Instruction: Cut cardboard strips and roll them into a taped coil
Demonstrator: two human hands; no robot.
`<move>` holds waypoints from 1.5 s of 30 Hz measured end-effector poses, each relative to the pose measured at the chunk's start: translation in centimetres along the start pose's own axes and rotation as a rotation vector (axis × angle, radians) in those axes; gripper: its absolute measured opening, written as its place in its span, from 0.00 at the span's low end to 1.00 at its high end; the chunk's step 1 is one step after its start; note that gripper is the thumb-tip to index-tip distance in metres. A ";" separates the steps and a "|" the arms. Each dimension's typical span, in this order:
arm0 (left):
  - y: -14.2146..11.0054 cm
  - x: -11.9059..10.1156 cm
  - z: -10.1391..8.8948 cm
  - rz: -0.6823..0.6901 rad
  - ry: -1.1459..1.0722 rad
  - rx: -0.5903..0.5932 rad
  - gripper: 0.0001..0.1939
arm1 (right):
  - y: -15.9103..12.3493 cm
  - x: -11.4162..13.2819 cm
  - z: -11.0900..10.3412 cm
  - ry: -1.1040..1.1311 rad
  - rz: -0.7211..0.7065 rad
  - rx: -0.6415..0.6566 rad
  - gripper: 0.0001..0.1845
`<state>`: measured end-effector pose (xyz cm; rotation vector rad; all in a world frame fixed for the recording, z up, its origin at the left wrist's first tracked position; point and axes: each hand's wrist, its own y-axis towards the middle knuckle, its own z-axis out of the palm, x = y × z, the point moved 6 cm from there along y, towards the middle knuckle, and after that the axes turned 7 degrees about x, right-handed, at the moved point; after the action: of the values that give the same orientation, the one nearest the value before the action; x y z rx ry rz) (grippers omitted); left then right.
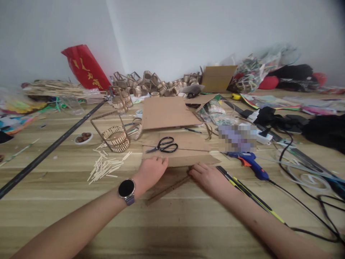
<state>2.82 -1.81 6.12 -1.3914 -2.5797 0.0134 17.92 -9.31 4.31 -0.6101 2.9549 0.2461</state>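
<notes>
A brown cardboard sheet [188, 160] lies creased in front of me, its near part bent and shaded. My left hand [152, 170], with a dark round watch on its wrist, has its fingers curled over the near left edge. At the near right edge, my right hand [206, 175] pinches the cardboard where a narrow brown edge strip [169, 189] slants down to the left. The fingertips of both hands are partly hidden. Black-handled scissors [167, 144] rest on the sheet, just beyond my left hand.
A small slatted basket [115, 138] stands left, near loose wooden sticks [104, 168] and a bowl of brown balls [83, 137]. A blue glue gun [249, 162], its cable and a yellow-black cutter [258, 201] lie right. Several baskets [151, 84] crowd the back.
</notes>
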 end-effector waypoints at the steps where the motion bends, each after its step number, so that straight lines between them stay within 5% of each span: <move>1: 0.0 0.4 -0.1 0.001 -0.029 -0.008 0.17 | 0.0 0.1 0.0 -0.001 -0.016 0.012 0.09; 6: -1.6 0.8 -1.3 0.017 -0.519 0.011 0.16 | -0.8 2.1 -2.6 0.087 -0.066 -0.026 0.11; 12: -6.7 -1.3 -1.0 0.078 -1.395 0.536 0.23 | -1.0 4.3 -8.0 0.365 -0.112 -0.134 0.16; 16: -9.0 -0.6 0.2 -0.088 -1.714 0.623 0.32 | -0.2 2.2 -8.0 0.206 -0.091 -0.191 0.18; 20: -8.2 -1.1 1.2 -0.165 -1.809 0.531 0.32 | 0.5 0.1 -7.2 0.192 -0.006 -0.331 0.19; 23: -5.7 -1.8 1.2 -0.235 -2.002 0.273 0.32 | 0.1 -0.2 -7.2 0.319 0.098 -0.519 0.18; 26: -3.0 -2.1 0.8 -0.290 -2.218 -0.045 0.33 | -0.2 1.7 -7.1 0.457 -0.007 -0.566 0.09; 29: -1.3 -2.3 1.0 -0.358 -2.314 -0.202 0.34 | -0.4 3.5 -6.3 0.527 -0.106 -0.514 0.04; 36: -0.7 -2.7 2.0 -0.364 -2.320 -0.306 0.32 | -0.4 4.1 -4.7 0.526 -0.092 -0.471 0.04; 45: -1.2 -3.5 1.6 -0.312 -2.425 -0.296 0.33 | -0.2 3.1 -5.2 0.587 -0.057 -0.514 0.06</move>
<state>3.41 -5.19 4.03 -0.5543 -4.0845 3.0059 14.81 -11.61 8.94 -0.9627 3.4267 0.9999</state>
